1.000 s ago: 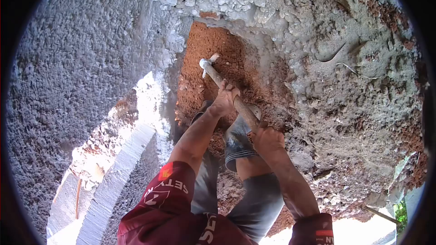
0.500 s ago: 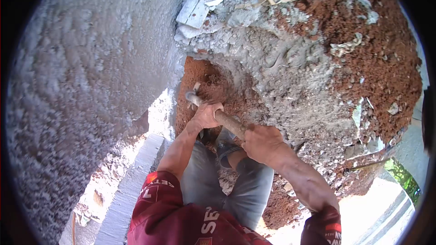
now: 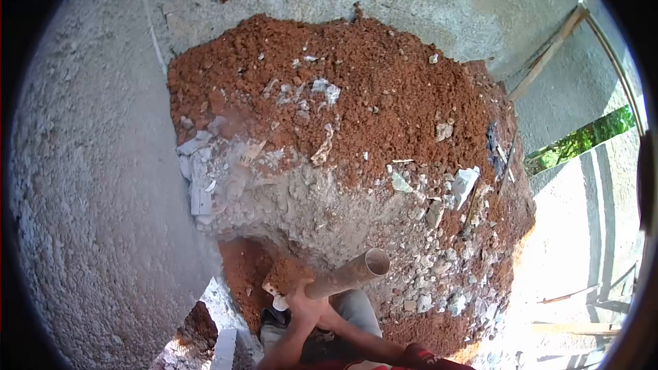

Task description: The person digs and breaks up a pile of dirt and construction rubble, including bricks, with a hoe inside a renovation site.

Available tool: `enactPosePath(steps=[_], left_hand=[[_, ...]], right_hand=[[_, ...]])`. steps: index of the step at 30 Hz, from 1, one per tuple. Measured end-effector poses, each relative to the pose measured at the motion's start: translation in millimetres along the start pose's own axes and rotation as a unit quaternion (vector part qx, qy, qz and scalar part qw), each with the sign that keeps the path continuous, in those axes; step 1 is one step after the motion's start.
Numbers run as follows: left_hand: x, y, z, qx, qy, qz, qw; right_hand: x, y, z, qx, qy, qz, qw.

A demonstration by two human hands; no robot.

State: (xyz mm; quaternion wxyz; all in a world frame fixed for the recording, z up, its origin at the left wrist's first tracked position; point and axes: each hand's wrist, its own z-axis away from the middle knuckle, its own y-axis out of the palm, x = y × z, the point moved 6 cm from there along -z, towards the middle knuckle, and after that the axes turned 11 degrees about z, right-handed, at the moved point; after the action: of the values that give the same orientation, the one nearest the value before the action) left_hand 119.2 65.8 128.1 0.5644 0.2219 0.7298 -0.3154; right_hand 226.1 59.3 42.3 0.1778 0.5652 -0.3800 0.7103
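Observation:
A long, round tool handle (image 3: 349, 274) slants up toward the camera, its thick end at the upper right. My left hand (image 3: 304, 307) is wrapped round its lower part. Against my left hand, just below the handle, lies my right hand (image 3: 330, 319); its fingers are hidden. Reddish soil (image 3: 286, 276) is heaped at the tool's lower end, beside my left hand, and covers most of the tool's head. Under this is a dug hole (image 3: 240, 260) with red earth walls, next to the grey wall.
A rough grey wall (image 3: 103, 164) rises close on the left. Ahead lies a large mound of red soil (image 3: 384, 109) with rubble and paper scraps. A wooden plank (image 3: 548, 55) leans at the upper right. My legs are below the hands.
The view has swung up toward the mound. The handle's free end now points up and right, and the tool's head carries soil. My right hand has moved down the handle, close to my left.

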Motion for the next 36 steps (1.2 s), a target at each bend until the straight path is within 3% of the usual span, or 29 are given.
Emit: enactPosePath(steps=[1,3,5,6,7,9,11,13,14,15,16,17,19,21,22,23,24,25,26,27,28,29,31,32,34,36], left_hand=[[0,9,5,0.020,-0.022,0.018,0.999],[-33,17,-4,0.026,-0.004,-0.015,1.000],[-30,29,-8,0.049,-0.111,0.090,0.989],[-47,36,-21,0.128,-0.153,0.040,0.979],[-63,37,-33,0.129,-0.147,0.029,0.980],[-123,47,-55,0.194,0.070,0.040,0.978],[-184,14,-81,0.127,0.197,-0.009,0.972],[-244,-59,-95,-0.106,0.370,-0.083,0.919],[-284,-103,-95,-0.238,0.461,-0.165,0.839],[-313,-152,-92,-0.353,0.527,-0.272,0.724],[-326,-209,-81,-0.465,0.529,-0.418,0.574],[-347,-220,-82,-0.471,0.526,-0.423,0.568],[-382,-260,-87,-0.570,0.380,-0.405,0.605],[-399,-300,-79,-0.651,0.212,-0.393,0.614],[-390,-313,-73,-0.655,0.127,-0.507,0.546],[-382,-315,-76,-0.654,0.181,-0.333,0.655],[-387,-305,-81,-0.661,0.190,-0.353,0.635],[-383,-308,-78,-0.645,0.201,-0.468,0.570],[-385,-298,-82,-0.586,0.207,-0.650,0.438],[-361,-316,-74,-0.578,0.295,-0.559,0.517],[-369,-308,-78,-0.538,0.258,-0.663,0.452],[-362,-315,-74,-0.529,0.271,-0.625,0.507],[-363,-312,-80,-0.525,0.232,-0.684,0.450],[-364,-309,-82,-0.531,0.240,-0.675,0.452],[-364,-313,-77,-0.538,0.250,-0.667,0.451],[-359,-314,-75,-0.491,0.319,-0.667,0.461]], right_hand=[[14,14,9,-0.071,0.091,-0.078,0.990],[11,-17,-15,-0.110,0.082,-0.075,0.988],[10,-36,-33,-0.149,0.103,-0.089,0.979],[12,-39,-37,-0.165,0.119,-0.101,0.974],[16,-39,-39,-0.180,0.137,-0.116,0.967],[39,-85,-56,-0.202,0.174,-0.147,0.953],[62,-119,-52,-0.222,0.219,-0.164,0.936],[100,-203,-93,-0.320,0.100,-0.233,0.913],[135,-257,-115,-0.350,0.090,-0.253,0.897],[172,-314,-141,-0.355,0.050,-0.319,0.877],[218,-378,-163,-0.367,0.020,-0.277,0.888],[268,-437,-183,-0.368,-0.023,-0.269,0.890],[331,-542,-217,-0.421,-0.072,-0.249,0.869],[357,-605,-236,-0.395,-0.093,-0.244,0.881],[362,-618,-236,-0.400,-0.083,-0.237,0.882],[357,-622,-228,-0.366,-0.027,-0.210,0.906],[342,-619,-225,-0.298,-0.001,-0.219,0.929],[337,-595,-214,-0.229,0.032,-0.214,0.949],[321,-573,-200,-0.263,0.083,-0.195,0.941],[287,-558,-189,-0.224,0.142,-0.202,0.943],[268,-530,-174,-0.215,0.183,-0.172,0.944],[237,-505,-159,-0.185,0.243,-0.170,0.937],[208,-437,-120,-0.194,0.300,-0.121,0.926],[159,-429,-99,-0.198,0.331,-0.120,0.915],[139,-378,-56,-0.168,0.397,-0.086,0.898],[116,-345,-22,-0.147,0.377,-0.032,0.914]])
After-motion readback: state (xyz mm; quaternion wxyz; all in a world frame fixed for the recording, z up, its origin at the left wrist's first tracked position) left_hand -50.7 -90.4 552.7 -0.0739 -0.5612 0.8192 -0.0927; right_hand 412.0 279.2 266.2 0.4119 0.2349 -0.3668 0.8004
